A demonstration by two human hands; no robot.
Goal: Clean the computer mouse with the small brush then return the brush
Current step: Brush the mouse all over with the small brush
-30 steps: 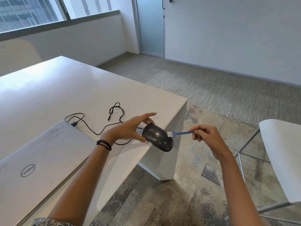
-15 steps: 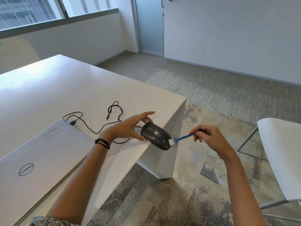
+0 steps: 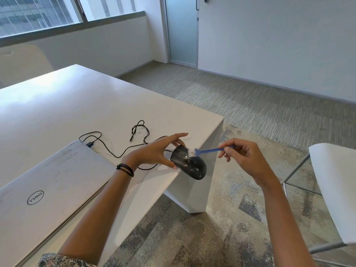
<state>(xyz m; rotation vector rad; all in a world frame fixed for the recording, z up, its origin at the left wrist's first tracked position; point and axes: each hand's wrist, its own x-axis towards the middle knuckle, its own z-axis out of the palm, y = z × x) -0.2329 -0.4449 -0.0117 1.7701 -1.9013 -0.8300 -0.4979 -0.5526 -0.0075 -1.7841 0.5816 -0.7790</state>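
Observation:
A black computer mouse [image 3: 189, 165], speckled with white dust, is held just past the white table's right edge. My left hand [image 3: 154, 153] grips its front end, with thumb below and fingers above. Its black cable [image 3: 123, 153] trails back across the table to the laptop. My right hand [image 3: 241, 158] pinches the handle of a small blue brush [image 3: 209, 151] with white bristles. The bristles rest on the upper front part of the mouse.
A closed silver laptop [image 3: 46, 189] lies on the white table [image 3: 81, 112] at the left. A white chair [image 3: 335, 189] stands at the right over patterned carpet. A second pale chair [image 3: 23, 62] sits behind the table by the window.
The brush has moved from the mouse's lower rear end up to its upper front part. My right hand rose with it. The left hand still holds the mouse.

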